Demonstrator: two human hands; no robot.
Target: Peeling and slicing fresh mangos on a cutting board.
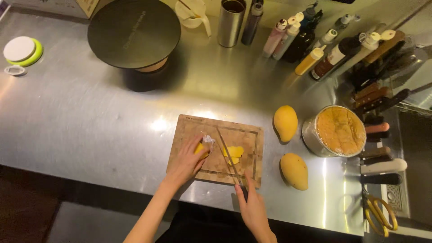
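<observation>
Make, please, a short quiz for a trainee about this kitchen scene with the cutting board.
1. True or false: two whole mangoes lie on the steel counter, to the right of the cutting board.
2. What does the right hand hold? A) scissors B) a knife C) a bottle
3. Fill in: the left hand presses a mango piece down on the ____.

Key
1. True; the second whole mango lies nearer the person.
2. B; its blade lies across the cut mango half.
3. Cutting board.
</observation>
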